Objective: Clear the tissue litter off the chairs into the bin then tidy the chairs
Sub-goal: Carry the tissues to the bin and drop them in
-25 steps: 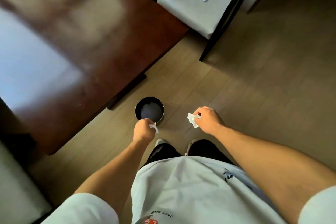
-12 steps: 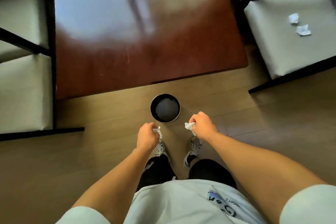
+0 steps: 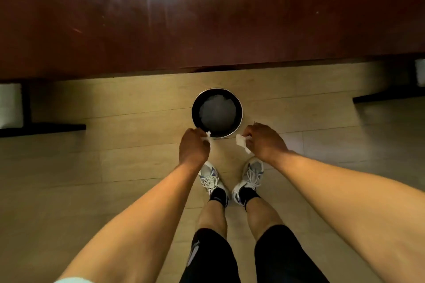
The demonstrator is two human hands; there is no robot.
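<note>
Judging from the dark red-brown wooden surface [image 3: 207, 18] downward, one surface, two pale chair seats at the frame edges [image 3: 10, 104], one round black bin [image 3: 217, 112] and two white tissue scraps are counted. One scrap [image 3: 241, 142] is pinched in the right hand's grip [image 3: 264, 142], one [image 3: 208, 135] in the left's [image 3: 194, 147], both short of the bin's near rim. Released here, either light scrap could be lost to the floor.

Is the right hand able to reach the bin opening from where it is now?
Probably yes. The right hand, pinching a tissue, is right beside the near rim of the bin, and nothing lies between them. The bin's mouth is open, and the left hand is at the other side, out of the way.
</note>
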